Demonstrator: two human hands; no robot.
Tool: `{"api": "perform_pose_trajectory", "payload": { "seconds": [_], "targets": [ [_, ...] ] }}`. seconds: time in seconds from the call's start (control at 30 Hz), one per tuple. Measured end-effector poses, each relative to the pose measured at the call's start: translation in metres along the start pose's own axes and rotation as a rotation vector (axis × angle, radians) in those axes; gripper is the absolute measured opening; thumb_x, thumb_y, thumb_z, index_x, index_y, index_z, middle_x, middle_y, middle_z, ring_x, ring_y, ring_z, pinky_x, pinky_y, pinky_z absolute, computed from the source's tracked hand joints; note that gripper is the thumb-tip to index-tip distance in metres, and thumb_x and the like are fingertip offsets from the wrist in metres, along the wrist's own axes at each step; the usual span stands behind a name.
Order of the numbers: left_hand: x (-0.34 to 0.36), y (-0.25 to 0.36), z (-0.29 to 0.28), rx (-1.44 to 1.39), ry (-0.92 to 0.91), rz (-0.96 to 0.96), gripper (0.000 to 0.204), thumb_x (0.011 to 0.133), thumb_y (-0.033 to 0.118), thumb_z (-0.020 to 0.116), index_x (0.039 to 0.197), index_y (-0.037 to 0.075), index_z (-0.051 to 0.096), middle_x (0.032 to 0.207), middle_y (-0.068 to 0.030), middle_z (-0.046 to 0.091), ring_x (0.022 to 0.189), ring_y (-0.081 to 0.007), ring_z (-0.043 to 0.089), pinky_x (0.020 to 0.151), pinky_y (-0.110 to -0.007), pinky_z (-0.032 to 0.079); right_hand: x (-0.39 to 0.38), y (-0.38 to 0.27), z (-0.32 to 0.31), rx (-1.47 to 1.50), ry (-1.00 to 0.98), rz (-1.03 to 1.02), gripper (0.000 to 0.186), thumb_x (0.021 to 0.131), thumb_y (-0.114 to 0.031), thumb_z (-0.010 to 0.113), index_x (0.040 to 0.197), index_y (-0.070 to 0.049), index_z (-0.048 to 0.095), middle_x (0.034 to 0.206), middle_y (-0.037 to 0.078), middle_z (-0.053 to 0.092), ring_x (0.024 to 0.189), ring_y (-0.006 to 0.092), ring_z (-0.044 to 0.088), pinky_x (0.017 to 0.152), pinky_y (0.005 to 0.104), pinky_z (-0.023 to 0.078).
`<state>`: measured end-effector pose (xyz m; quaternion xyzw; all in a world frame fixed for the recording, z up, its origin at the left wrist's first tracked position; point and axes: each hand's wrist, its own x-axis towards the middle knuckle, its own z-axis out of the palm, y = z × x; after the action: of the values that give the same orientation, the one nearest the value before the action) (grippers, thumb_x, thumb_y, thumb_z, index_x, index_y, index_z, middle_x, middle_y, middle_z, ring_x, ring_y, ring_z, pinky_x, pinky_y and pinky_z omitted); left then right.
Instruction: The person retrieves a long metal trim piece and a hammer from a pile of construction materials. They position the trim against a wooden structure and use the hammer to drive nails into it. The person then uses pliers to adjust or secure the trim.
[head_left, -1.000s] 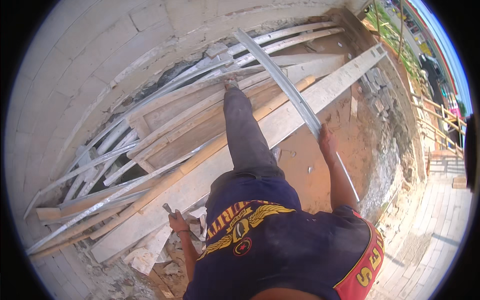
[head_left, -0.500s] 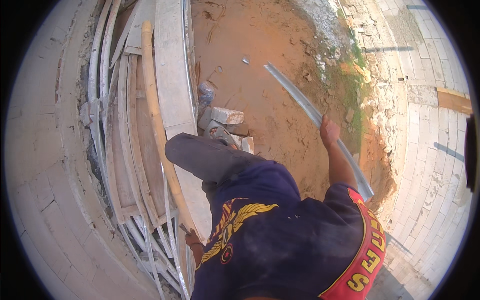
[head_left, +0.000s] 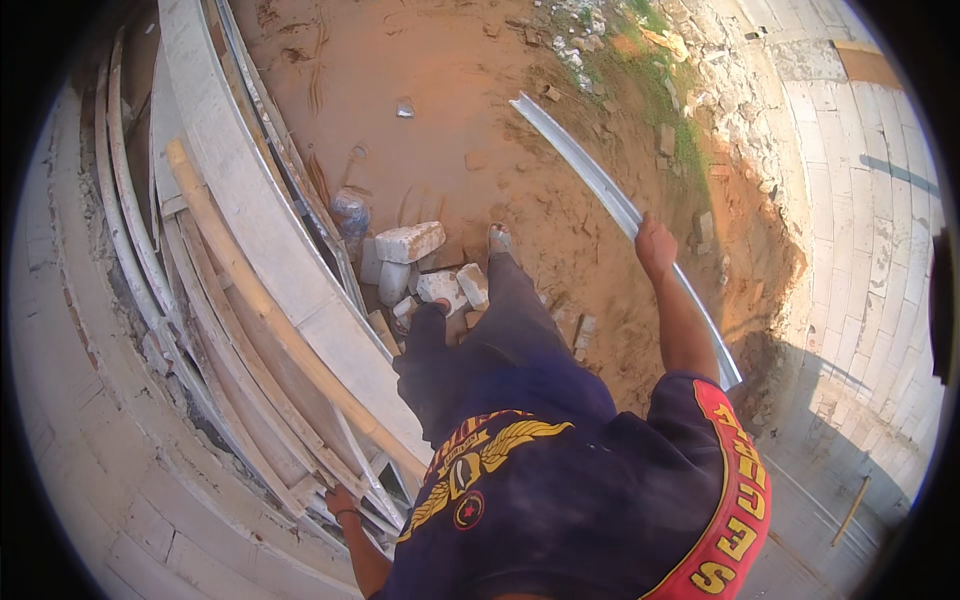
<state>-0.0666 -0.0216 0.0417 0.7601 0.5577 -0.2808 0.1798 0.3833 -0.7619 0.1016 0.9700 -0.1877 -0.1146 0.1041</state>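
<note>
My right hand grips a long silver metal channel, which slants from over the mud down past my forearm. My left hand hangs low at the left beside the stacked boards, fingers curled; what it holds is hidden. A bamboo pole lies along a long pale board on that stack. My feet are among broken white blocks at the edge of the muddy ground.
Pale block walls curve along the left. White pipes and timber lie beside them. Reddish mud spreads ahead, with rubble and moss along its right edge. A paved strip runs along the right, and a crumpled plastic bag lies near the blocks.
My view has swung right from across the board stack to along it. My feet have moved onto the blocks and mud. The channel has come round with me, still in my right hand.
</note>
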Motion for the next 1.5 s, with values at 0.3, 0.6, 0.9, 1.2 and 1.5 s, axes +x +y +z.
{"api": "perform_pose_trajectory", "payload": {
  "seconds": [0.3,0.6,0.9,1.2,1.5],
  "targets": [
    [0.028,0.181,-0.116,0.245,0.374,0.107,0.058,0.088,0.043,0.055,0.106,-0.011,0.06,0.1,-0.0327,0.064,0.096,-0.0482,0.062,0.085,-0.052,0.049,0.121,0.054,0.063,0.228,-0.052,0.122,0.022,0.093,-0.028,0.049,0.103,-0.011,0.058,0.075,0.022,0.067,0.071,0.0422,0.066,0.063,0.0544,0.05],
    [-0.119,0.407,0.082,0.208,0.033,0.024,0.061,0.084,0.045,0.057,0.107,-0.012,0.062,0.104,-0.0327,0.064,0.098,-0.0468,0.061,0.085,-0.048,0.049,0.296,0.224,0.057,0.191,0.167,0.314,0.018,0.094,-0.028,0.05,0.099,-0.012,0.056,0.065,0.021,0.064,0.058,0.0413,0.063,0.054,0.0529,0.049],
    [-0.163,0.758,0.283,0.667,-0.331,0.049,0.058,0.083,0.048,0.058,0.107,-0.004,0.066,0.109,-0.029,0.064,0.107,-0.0416,0.061,0.091,-0.047,0.047,0.642,0.317,0.025,0.322,0.276,0.345,0.02,0.092,-0.028,0.055,0.103,-0.012,0.057,0.074,0.022,0.066,0.07,0.0425,0.065,0.061,0.0531,0.05],
    [-0.327,1.509,0.215,-0.194,-0.109,1.092,0.021,0.086,0.02,0.064,0.09,0.001,0.055,0.07,-0.0088,0.052,0.067,-0.0176,0.051,0.063,-0.034,0.044,0.837,0.39,0.08,0.379,-0.055,0.473,0.024,0.089,-0.028,0.057,0.103,-0.008,0.062,0.077,0.025,0.065,0.074,0.045,0.064,0.067,0.0562,0.049],
    [-0.466,1.914,0.127,0.059,0.024,1.375,0.021,0.084,0.019,0.066,0.092,0.001,0.056,0.069,-0.0192,0.056,0.063,-0.031,0.057,0.06,-0.038,0.045,1.116,0.341,0.087,0.48,-0.06,0.311,0.022,0.09,-0.024,0.055,0.095,-0.003,0.06,0.079,0.025,0.065,0.075,0.0444,0.064,0.068,0.0534,0.05]
  ]
}}
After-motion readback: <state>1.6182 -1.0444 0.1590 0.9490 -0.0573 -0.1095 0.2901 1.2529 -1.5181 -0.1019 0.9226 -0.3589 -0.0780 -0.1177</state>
